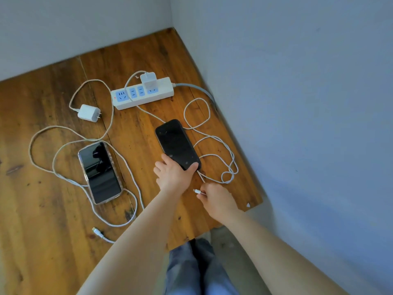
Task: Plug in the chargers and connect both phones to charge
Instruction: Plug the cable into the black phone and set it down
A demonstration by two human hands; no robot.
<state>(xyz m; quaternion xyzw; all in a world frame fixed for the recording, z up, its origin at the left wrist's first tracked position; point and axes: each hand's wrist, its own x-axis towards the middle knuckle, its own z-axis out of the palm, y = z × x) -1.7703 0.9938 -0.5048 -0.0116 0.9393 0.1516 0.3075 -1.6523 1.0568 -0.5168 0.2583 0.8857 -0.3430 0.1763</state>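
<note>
A white power strip (142, 93) lies at the back of the wooden table (53, 209), with one white charger (148, 80) plugged into it. A second white charger (89, 112) lies unplugged to the left. My left hand (173, 174) grips the near end of a black phone (177, 143). My right hand (214, 198) pinches the plug end of the white cable (196, 190), a little below the phone's bottom edge. Another phone (100, 172) in a clear case lies face up on the left. The loose connector (96, 231) of its cable rests near the front.
White cables loop across the table around both phones. Grey walls meet at the back corner and run close along the table's right edge. The strip's grey lead (197, 88) drops off the right edge. My legs in jeans (195, 269) show below the table's front edge.
</note>
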